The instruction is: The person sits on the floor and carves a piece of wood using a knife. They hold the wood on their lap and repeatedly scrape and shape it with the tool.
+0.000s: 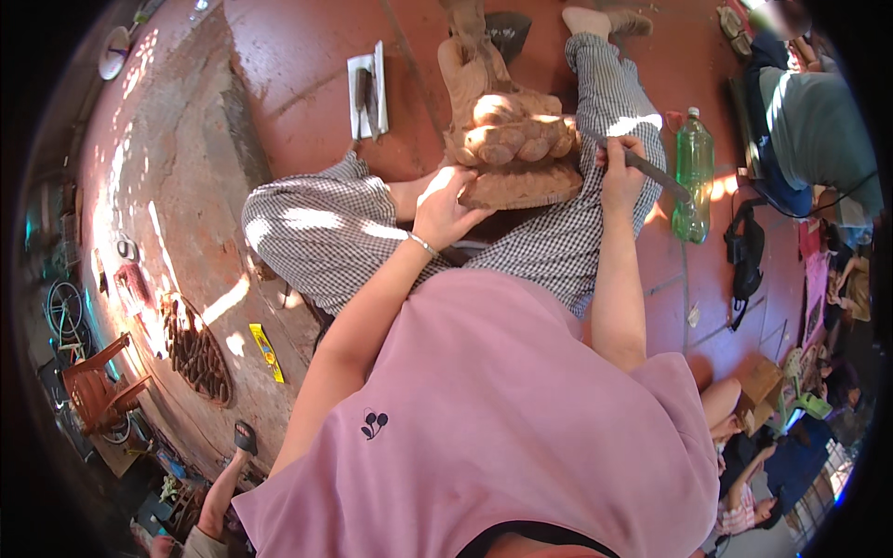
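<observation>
A brown carved wooden statue (519,141) lies between my legs, its flat base toward me and its upper part pointing away. Rounded petal-like shapes run in rows above the base. My left hand (446,206) grips the left edge of the base, fingers partly hidden against the wood. In my closed right hand (621,177), beside the statue's right side, is a long, narrow, grey file-like tool (659,174). One end of this tool points at the carving; the other sticks out past my hand to the right.
A green plastic bottle (693,177) stands right of my knee, near a black strapped pouch (744,246). On the tiles at left lies a white tray (368,91) with a dark block. Farther left are a wooden slab (186,214) and a yellow packet (266,352). People sit at right.
</observation>
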`<action>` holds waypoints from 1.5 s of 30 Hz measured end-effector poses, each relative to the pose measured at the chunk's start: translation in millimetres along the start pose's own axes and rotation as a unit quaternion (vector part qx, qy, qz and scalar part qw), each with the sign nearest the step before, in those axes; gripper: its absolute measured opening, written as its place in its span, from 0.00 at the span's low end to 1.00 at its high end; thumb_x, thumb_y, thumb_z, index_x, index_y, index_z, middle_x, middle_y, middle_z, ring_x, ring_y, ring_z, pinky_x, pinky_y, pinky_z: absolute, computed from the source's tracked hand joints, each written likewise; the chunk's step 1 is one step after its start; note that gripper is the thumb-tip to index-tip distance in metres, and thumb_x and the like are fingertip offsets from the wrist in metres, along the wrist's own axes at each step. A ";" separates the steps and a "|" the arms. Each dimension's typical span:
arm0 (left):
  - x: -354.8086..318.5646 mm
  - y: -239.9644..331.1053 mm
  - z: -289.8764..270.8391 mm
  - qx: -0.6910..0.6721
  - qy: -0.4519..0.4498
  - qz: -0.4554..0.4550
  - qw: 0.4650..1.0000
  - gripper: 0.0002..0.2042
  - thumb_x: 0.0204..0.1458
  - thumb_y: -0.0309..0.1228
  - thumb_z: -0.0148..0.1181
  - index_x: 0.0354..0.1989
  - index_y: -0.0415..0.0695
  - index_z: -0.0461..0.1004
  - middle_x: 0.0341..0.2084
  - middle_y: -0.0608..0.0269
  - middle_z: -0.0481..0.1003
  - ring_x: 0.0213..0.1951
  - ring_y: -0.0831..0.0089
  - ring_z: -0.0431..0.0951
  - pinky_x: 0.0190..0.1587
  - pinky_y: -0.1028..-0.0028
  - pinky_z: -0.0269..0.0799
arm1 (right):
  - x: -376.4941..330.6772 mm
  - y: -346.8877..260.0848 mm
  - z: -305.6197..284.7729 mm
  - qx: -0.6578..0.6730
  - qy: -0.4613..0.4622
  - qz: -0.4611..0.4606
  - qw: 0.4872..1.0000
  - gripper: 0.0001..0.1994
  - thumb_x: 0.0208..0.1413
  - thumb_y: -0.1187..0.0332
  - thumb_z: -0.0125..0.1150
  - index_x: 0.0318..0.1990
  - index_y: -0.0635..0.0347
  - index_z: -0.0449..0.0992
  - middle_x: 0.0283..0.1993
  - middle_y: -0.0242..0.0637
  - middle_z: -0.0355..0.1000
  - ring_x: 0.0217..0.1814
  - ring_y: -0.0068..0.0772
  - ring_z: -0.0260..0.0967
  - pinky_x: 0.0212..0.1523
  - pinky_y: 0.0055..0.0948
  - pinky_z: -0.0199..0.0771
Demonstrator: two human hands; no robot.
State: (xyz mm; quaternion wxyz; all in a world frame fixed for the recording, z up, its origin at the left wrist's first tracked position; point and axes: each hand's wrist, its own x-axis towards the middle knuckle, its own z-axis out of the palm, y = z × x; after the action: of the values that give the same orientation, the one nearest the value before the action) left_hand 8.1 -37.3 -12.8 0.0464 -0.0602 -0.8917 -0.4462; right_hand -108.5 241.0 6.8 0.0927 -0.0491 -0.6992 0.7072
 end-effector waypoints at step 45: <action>10.4 22.6 17.3 -0.122 0.110 -0.018 0.986 0.40 0.55 0.34 0.64 0.74 0.36 0.49 0.72 0.32 0.49 0.76 0.47 0.45 0.75 0.60 0.42 | -39.3 -15.9 54.3 -0.436 -0.070 -0.244 0.863 0.10 0.66 0.61 0.53 0.37 0.58 0.68 0.33 0.45 0.76 0.31 0.55 0.75 0.30 0.49 0.74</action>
State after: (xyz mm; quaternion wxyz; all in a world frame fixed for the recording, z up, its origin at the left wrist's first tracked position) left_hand 0.7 -9.3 -3.9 0.1287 0.0006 -0.8207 -0.5567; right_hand -79.9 180.0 21.2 0.1822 0.1377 -0.9304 0.2868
